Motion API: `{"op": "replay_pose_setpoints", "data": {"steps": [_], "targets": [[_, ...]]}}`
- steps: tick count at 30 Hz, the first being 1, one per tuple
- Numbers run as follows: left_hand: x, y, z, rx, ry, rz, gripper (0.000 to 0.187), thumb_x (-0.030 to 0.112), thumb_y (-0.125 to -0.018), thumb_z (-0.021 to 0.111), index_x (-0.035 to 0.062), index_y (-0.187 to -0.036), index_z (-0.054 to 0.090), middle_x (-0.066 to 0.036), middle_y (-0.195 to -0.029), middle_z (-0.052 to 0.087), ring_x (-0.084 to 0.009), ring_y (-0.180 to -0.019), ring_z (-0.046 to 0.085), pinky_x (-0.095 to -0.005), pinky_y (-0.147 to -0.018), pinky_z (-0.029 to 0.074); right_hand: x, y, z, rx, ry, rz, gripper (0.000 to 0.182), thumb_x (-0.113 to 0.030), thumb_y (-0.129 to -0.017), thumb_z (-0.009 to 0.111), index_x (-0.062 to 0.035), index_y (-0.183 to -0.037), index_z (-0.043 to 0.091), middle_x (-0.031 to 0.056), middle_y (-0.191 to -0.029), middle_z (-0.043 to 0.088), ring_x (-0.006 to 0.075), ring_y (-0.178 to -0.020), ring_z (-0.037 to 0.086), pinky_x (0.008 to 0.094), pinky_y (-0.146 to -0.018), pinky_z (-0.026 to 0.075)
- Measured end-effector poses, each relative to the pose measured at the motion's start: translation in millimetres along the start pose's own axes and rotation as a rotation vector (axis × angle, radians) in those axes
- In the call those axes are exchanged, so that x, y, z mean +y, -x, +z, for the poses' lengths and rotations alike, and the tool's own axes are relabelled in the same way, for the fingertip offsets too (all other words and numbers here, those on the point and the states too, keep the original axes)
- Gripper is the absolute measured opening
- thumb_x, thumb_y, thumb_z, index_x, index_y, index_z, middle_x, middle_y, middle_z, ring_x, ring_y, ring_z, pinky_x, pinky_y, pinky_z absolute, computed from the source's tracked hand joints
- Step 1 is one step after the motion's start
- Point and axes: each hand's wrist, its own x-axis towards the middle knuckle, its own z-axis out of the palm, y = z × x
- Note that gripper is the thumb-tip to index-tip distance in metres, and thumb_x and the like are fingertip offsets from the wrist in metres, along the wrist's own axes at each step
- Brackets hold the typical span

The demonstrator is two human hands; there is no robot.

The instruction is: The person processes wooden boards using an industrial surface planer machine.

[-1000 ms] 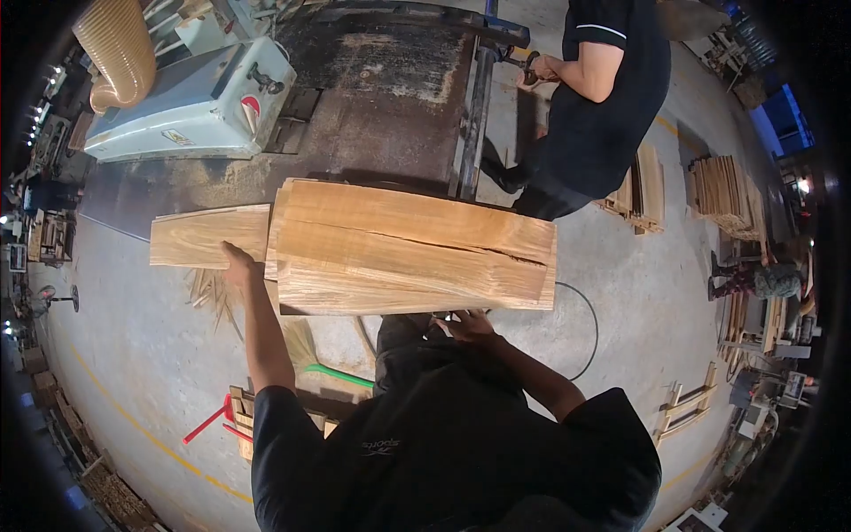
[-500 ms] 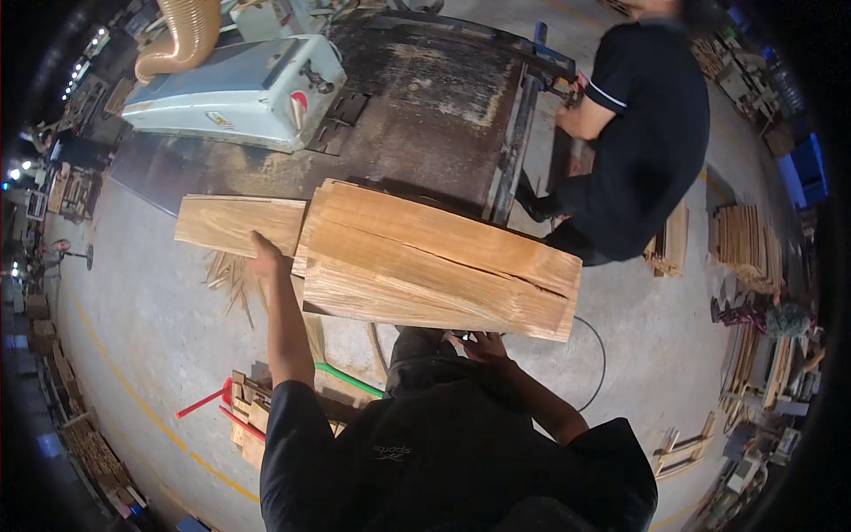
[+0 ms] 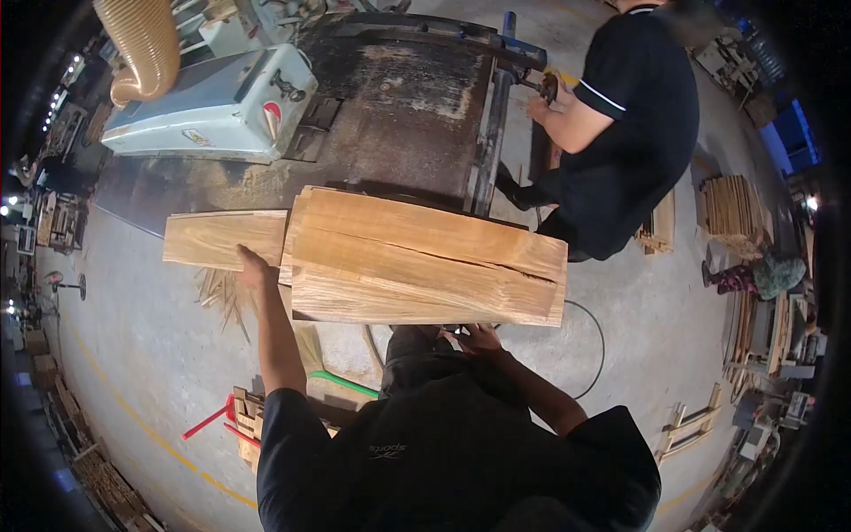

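A short, pale wooden board (image 3: 208, 239) lies at the left, overhanging the front edge of the machine table. My left hand (image 3: 253, 266) grips its near edge, thumb on top and the other fingers hidden. Right beside it is a stack of wider wooden boards (image 3: 425, 262), the top one split by a long dark crack. My right hand (image 3: 480, 339) is at my waist, just below the near edge of the stack. Its fingers are curled by a small dark, shiny thing that I cannot make out.
A light-green saw housing (image 3: 213, 106) with a ribbed hose (image 3: 142, 44) stands on the dark machine table (image 3: 399, 133). A co-worker (image 3: 629, 133) in black stands at its right end. Below are a green-handled broom (image 3: 341, 383), wood scraps (image 3: 222, 297) and a cable (image 3: 601, 346).
The view has shifted, so the machine and boards appear a little further left. My hands keep their places. The co-worker's hands have moved slightly at the table's end.
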Motion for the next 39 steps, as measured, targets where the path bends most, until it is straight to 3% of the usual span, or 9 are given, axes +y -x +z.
{"op": "replay_pose_setpoints", "data": {"steps": [7,9,12,15,21,26,31,37,39], "targets": [[-12.6,-20.1,-1.0,-0.12,0.141,-0.012,0.079,0.039,-0.081,0.075,-0.0154,-0.128,0.044,-0.023,-0.124,0.058,-0.0303,-0.107,0.06,-0.0436,-0.087,0.053,-4.6,-12.7,-14.4,0.164,-0.033,-0.044,0.039,-0.023,-0.074,0.068,-0.0342,-0.111,0.071,0.0068,-0.118,0.053,0.0305,-0.109,0.051,0.0443,-0.088,0.047],[-15.1,-21.2,-2.0,-0.102,0.134,-0.013,0.08,0.04,-0.081,0.076,-0.0153,-0.129,0.043,-0.023,-0.126,0.057,-0.0305,-0.108,0.06,-0.0432,-0.089,0.053,-7.2,-11.3,-18.1,0.09,-0.013,-0.008,0.029,-0.035,-0.078,0.07,-0.0259,-0.106,0.071,0.0058,-0.126,0.053,0.0279,-0.115,0.052,0.0454,-0.091,0.047],[4.8,7.1,-2.4,-0.112,0.039,0.012,0.078,0.038,-0.085,0.071,-0.0122,-0.134,0.038,-0.022,-0.133,0.053,-0.0301,-0.114,0.057,-0.0421,-0.092,0.051,-8.6,-13.6,-27.0,0.102,-0.024,-0.017,0.024,-0.036,-0.08,0.07,-0.0249,-0.101,0.072,0.0049,-0.122,0.055,0.027,-0.11,0.054,0.0445,-0.087,0.049],[4.8,8.9,-2.6,-0.238,0.266,0.027,0.063,0.03,-0.094,0.061,-0.0055,-0.138,0.036,-0.019,-0.143,0.044,-0.031,-0.126,0.05,-0.047,-0.095,0.049,-7.7,-15.8,-17.1,0.132,-0.003,-0.008,0.023,-0.037,-0.082,0.069,-0.0261,-0.101,0.071,0.0035,-0.117,0.056,0.0262,-0.104,0.055,0.0428,-0.082,0.05],[19.6,21.8,2.9,-0.075,0.119,-0.081,0.078,0.037,-0.085,0.071,-0.0075,-0.138,0.034,-0.021,-0.139,0.045,-0.035,-0.119,0.052,-0.052,-0.093,0.05,-7.4,-16.1,-26.6,0.149,-0.001,-0.021,0.025,-0.033,-0.079,0.07,-0.0273,-0.103,0.07,0.0026,-0.11,0.056,0.0254,-0.101,0.056,0.0408,-0.076,0.05],[-1.0,-5.4,-0.8,-0.122,0.192,-0.07,0.085,0.04,-0.08,0.076,-0.0081,-0.137,0.035,-0.021,-0.134,0.049,-0.0357,-0.113,0.055,-0.0535,-0.092,0.051,-7.3,-15.6,-21.5,0.151,-0.022,-0.002,0.025,-0.032,-0.078,0.068,-0.0278,-0.103,0.07,0.0037,-0.111,0.056,0.0264,-0.101,0.055,0.0427,-0.075,0.05],[12.3,15.9,-1.3,-0.184,0.204,-0.025,0.074,0.033,-0.087,0.069,-0.0087,-0.138,0.035,-0.021,-0.138,0.047,-0.0336,-0.119,0.053,-0.0501,-0.098,0.047,-8.2,-11.0,-22.2,0.042,-0.019,0.027,0.026,-0.032,-0.078,0.069,-0.0268,-0.103,0.07,0.0043,-0.112,0.055,0.026,-0.102,0.054,0.0419,-0.074,0.05],[3.4,4.7,1.8,-0.191,0.232,-0.004,0.065,0.028,-0.094,0.061,-0.0097,-0.14,0.033,-0.023,-0.146,0.04,-0.031,-0.135,0.041,-0.0417,-0.111,0.033,-5.5,-11.7,-12.9,0.173,-0.006,-0.022,0.025,-0.032,-0.079,0.07,-0.0264,-0.103,0.071,0.0048,-0.117,0.054,0.0269,-0.107,0.054,0.0416,-0.079,0.05],[-14.1,-20.9,1.1,-0.223,0.332,-0.016,0.066,0.028,-0.093,0.062,-0.0109,-0.139,0.034,-0.023,-0.144,0.041,-0.0313,-0.132,0.044,-0.042,-0.109,0.037,-5.0,-10.6,-14.5,0.136,-0.006,-0.004,0.024,-0.031,-0.079,0.069,-0.0251,-0.102,0.071,0.0045,-0.118,0.053,0.0271,-0.111,0.051,0.0429,-0.082,0.05]]}}
